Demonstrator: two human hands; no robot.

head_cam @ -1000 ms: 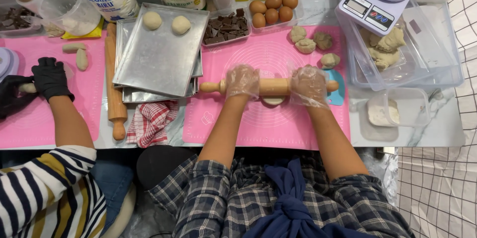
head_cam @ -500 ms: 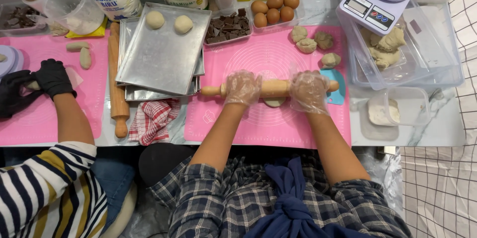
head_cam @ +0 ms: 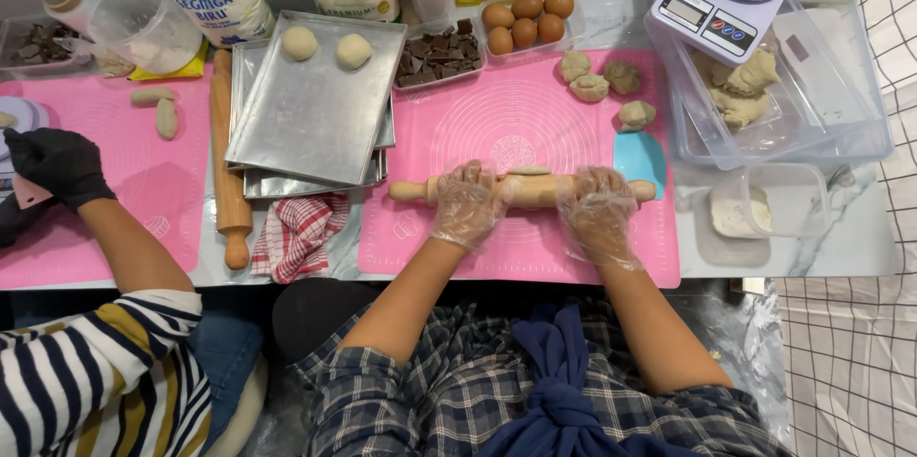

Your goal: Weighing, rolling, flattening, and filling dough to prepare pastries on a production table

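rolling pin (head_cam: 521, 190) rolled nearer, dough (head_cam: 528, 170) now showing behind

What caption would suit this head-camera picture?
Two gloved hands, left hand and right hand, press a wooden rolling pin over dough on a pink mat.

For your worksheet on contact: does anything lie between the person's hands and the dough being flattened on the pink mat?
Yes. The rolling pin lies between them: left hand and right hand press on it, over the dough.
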